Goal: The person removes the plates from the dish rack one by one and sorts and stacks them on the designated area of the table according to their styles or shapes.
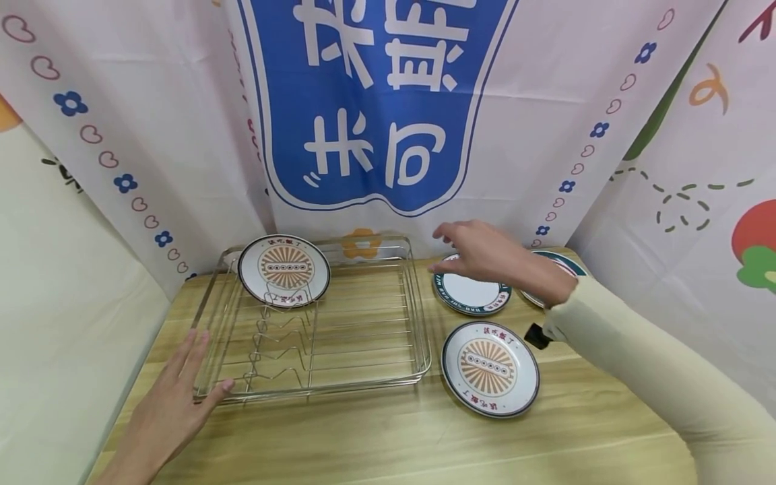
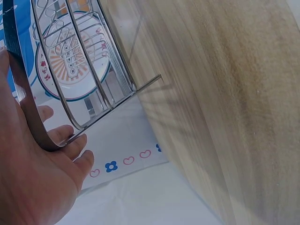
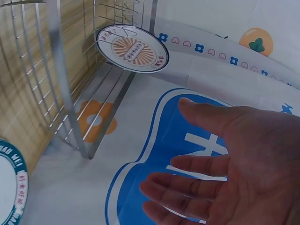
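Observation:
My left hand (image 1: pixel 172 397) rests on the front left corner of a wire dish rack (image 1: pixel 364 387), its fingers fairly straight along the side and its thumb over the front edge. In the left wrist view, the fingers (image 2: pixel 75 147) lie against the metal rim. A white plate with an orange sunburst (image 1: pixel 285 269) leans upright at the rack's back left, among the wire dividers. My right hand (image 1: pixel 479 249) hovers empty, thumb and fingers apart, right of the rack. From the head it overlaps a green-rimmed plate (image 1: pixel 475 300); the right wrist view shows its spread fingers (image 3: pixel 187 187) holding nothing.
Another sunburst plate (image 1: pixel 491 367) lies on the wooden table (image 1: pixel 376 444), right of the rack. A second green-rimmed plate (image 1: pixel 560 263) is partly hidden behind the right forearm. Printed cloth (image 1: pixel 376 101) hangs close behind the rack.

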The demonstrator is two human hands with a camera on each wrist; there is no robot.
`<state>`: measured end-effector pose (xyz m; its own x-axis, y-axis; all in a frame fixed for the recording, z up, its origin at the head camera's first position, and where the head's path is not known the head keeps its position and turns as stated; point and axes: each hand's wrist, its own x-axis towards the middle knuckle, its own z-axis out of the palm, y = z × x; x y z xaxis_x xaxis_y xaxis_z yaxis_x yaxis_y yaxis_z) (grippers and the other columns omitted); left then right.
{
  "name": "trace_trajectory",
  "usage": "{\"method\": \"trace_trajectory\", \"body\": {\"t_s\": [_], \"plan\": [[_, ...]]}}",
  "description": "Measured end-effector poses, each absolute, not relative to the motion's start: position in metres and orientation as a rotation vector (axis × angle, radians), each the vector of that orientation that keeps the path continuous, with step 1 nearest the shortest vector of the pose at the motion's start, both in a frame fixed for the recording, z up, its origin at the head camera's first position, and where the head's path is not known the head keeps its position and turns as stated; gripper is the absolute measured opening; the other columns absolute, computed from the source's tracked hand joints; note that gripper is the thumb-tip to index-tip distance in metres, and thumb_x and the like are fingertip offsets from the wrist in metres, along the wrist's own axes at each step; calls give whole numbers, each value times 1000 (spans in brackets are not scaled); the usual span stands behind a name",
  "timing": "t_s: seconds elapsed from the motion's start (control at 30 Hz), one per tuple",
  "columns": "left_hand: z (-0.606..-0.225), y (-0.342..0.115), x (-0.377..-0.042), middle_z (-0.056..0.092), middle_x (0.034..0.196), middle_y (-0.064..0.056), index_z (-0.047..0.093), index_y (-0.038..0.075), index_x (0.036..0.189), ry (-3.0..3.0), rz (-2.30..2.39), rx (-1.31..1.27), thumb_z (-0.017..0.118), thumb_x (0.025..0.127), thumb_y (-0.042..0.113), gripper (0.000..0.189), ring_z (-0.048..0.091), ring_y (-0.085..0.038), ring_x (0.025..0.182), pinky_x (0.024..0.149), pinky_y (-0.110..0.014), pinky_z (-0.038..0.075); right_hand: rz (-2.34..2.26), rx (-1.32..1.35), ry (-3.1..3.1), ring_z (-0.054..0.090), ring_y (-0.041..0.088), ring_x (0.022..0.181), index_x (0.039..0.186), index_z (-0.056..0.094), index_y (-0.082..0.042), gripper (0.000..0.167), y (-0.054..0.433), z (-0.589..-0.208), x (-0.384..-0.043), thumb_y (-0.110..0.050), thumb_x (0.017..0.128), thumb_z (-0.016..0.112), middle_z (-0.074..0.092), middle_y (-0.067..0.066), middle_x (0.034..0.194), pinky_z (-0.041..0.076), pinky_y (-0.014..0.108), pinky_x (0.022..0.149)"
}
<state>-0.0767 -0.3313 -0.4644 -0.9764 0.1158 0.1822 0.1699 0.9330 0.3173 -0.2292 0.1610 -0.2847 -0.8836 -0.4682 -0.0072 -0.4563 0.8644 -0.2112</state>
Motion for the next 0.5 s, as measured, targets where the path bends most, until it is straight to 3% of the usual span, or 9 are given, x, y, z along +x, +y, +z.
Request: {"method": "trace_trajectory", "body": {"t_s": [0.2, 0.5], "plan": [[-465, -331, -76, 4, 178, -19, 3, 19, 172, -2929, -490, -222, 66, 103, 48, 98, 37, -66, 139, 92, -86, 39, -240, -752, 2963, 66, 31, 127, 149, 59, -9, 74, 128, -274, -243, -53, 93, 79, 68, 13, 140, 58, 49, 102], [-466, -333, -77, 3, 178, -19, 3, 20, 172, -2929, -492, -215, 65, 103, 49, 98, 37, -66, 139, 89, -87, 40, -223, -863, 2948, 68, 26, 121, 152, 57, -12, 74, 82, -271, -268, -56, 95, 75, 67, 9, 142, 60, 43, 94]]}}
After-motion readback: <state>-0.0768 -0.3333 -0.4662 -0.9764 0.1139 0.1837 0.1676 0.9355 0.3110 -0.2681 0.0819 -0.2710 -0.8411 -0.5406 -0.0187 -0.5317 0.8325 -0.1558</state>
